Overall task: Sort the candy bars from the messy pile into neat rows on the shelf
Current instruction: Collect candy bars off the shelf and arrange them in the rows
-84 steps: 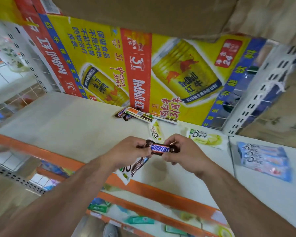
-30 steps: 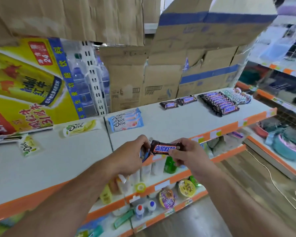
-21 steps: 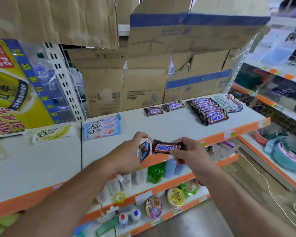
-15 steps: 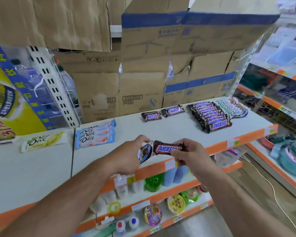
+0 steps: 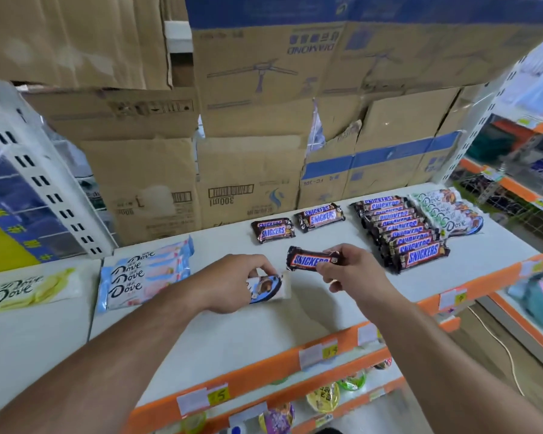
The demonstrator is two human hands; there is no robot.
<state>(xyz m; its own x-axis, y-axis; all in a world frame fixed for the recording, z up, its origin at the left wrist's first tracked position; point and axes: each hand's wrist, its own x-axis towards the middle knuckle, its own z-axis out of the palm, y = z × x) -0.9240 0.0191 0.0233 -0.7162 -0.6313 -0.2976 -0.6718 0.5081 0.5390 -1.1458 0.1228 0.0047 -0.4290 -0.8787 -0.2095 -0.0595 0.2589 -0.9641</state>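
The hands have parted and come in over the shelf (image 5: 226, 336), so I judge placing is next. The right hand (image 5: 355, 270) pinches a Snickers (image 5: 309, 260) by its end above the shelf, with the Snickers row (image 5: 402, 233) at its 2 o'clock. The left hand (image 5: 235, 281) curls round a Dove bar (image 5: 270, 288), low at the Snickers' 8 o'clock.

"SNICKERS" on held bar (image 5: 311, 260), "Dove" on pink packs (image 5: 145, 274), "DIAMOND" on carton (image 5: 314, 50), "300ml" on box (image 5: 221, 200)

Brown Snickers bar (image 5: 309, 260) level; white Dove bar (image 5: 270, 288) beside.
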